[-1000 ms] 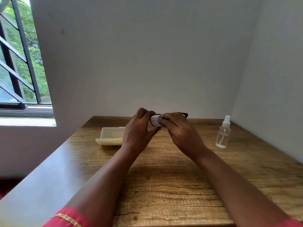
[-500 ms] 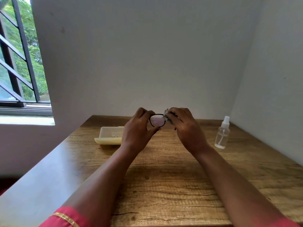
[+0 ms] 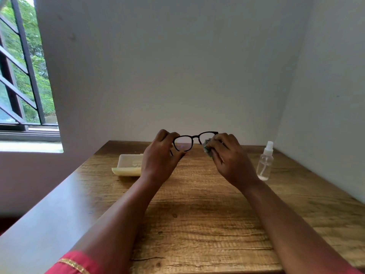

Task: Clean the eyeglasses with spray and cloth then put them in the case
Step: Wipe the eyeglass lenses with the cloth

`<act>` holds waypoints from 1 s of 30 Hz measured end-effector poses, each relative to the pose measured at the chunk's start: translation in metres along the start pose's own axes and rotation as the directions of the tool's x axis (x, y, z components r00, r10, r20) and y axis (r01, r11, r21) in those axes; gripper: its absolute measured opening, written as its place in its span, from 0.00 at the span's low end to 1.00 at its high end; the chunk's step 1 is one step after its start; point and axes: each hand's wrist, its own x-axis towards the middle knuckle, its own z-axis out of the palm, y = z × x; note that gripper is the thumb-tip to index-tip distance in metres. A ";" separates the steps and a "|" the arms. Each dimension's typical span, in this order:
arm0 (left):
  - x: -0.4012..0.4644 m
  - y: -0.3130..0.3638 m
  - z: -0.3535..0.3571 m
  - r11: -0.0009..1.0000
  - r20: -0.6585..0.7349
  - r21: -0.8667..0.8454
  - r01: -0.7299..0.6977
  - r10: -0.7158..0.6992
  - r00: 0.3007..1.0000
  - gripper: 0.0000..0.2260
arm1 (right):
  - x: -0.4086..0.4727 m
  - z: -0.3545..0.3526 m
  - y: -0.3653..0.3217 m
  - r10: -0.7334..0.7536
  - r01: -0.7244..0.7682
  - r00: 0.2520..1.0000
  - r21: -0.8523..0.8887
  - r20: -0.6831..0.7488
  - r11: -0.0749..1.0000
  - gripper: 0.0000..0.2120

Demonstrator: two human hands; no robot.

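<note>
Both hands up — our left hand (image 3: 160, 155) pinches eyeglasses (image 3: 194, 140), right hand (image 3: 229, 157) grips cloth (image 3: 207, 147) on right lens; wipe gently, steady frame — avoid twisting.

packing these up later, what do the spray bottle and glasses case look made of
Spray bottle: clear, glossy plastic by the look, since the dip tube shows through, with a white nozzle. Eyeglass case: pale cream, smooth and rigid-looking, probably plastic, though that is less certain.

Grainy matt wood table (image 3: 207, 224), dark thin-framed eyeglasses (image 3: 194, 140), crumpled grey cloth (image 3: 207, 148), clear plastic spray bottle (image 3: 265, 163), pale smooth plastic case (image 3: 128, 165)
</note>
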 end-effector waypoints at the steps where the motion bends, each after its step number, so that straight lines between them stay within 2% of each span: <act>1: 0.000 0.000 0.000 1.000 0.009 0.007 -0.004 0.004 1.000 0.22 | 0.001 0.001 -0.003 -0.028 0.028 1.000 -0.002 0.007 1.000 0.08; 5: 0.000 0.002 0.002 0.999 0.044 0.039 -0.036 0.035 0.998 0.23 | 0.003 0.005 -0.012 -0.070 0.069 0.998 -0.027 -0.005 0.997 0.08; 15: -0.001 0.004 0.002 0.999 0.050 0.022 -0.036 0.035 0.998 0.23 | 0.000 0.000 0.006 0.103 -0.108 0.990 -0.041 -0.099 0.993 0.16; 23: 0.000 0.001 0.000 1.000 0.036 0.028 -0.014 0.013 0.999 0.22 | 0.000 0.012 -0.003 -0.051 0.052 0.999 -0.035 0.007 0.998 0.08; 30: -0.002 0.007 0.004 0.995 0.076 0.034 -0.090 0.088 0.993 0.22 | 0.002 0.008 0.001 0.026 -0.034 0.996 -0.094 -0.082 0.995 0.10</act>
